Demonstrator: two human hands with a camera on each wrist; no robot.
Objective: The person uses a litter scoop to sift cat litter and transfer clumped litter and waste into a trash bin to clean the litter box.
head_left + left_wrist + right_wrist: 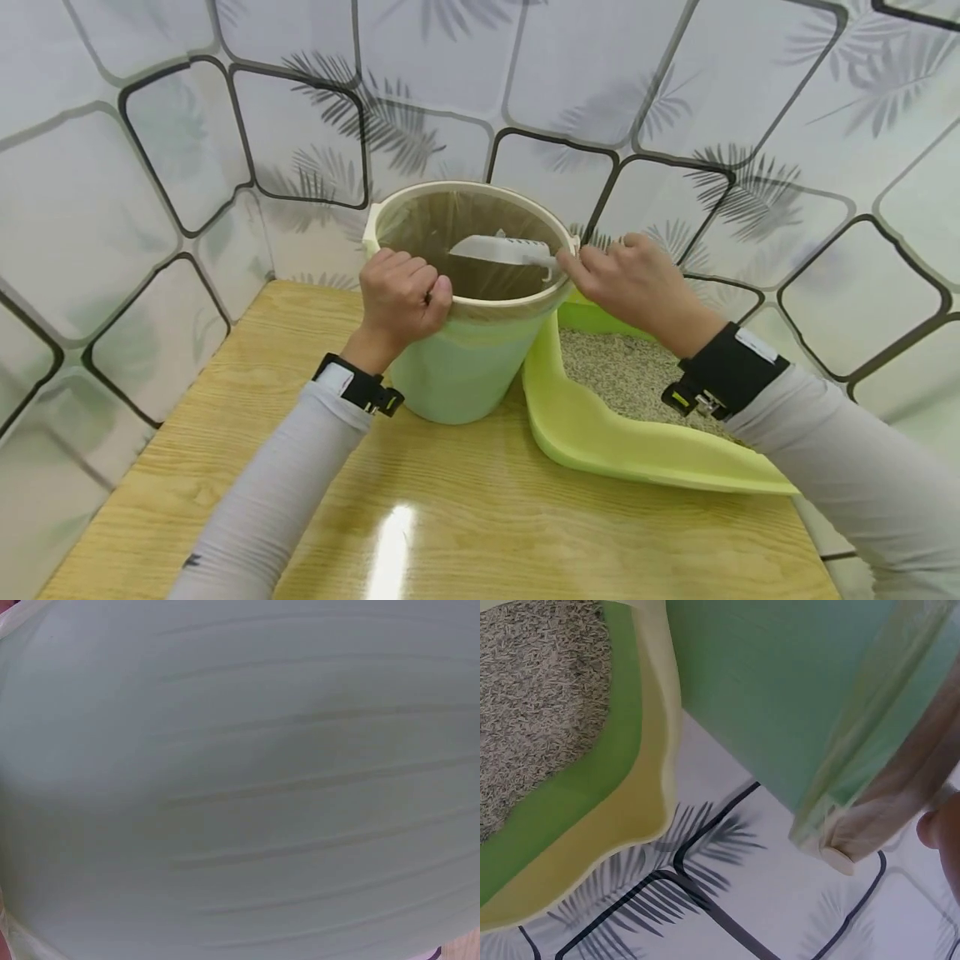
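A pale green trash can (457, 375) with a cream rim and a clear plastic liner (420, 218) stands on the wooden table. My left hand (405, 292) grips its near-left rim with curled fingers. At the far right rim, my right hand (637, 279) holds the handle of a white slotted litter scoop (502, 248). The scoop's head lies across the can's mouth, inside the rim. The left wrist view is filled by the can's ribbed wall (300, 787). At the right wrist view's edge only part of the right hand (945, 840) shows, beside the liner-covered rim.
A yellow-green litter box (600, 429) holding grey-tan pellet litter (622, 375) sits right of the trash can, close against it. Patterned curtain-like sheeting (562, 75) rises behind the table (300, 500) and along its left side.
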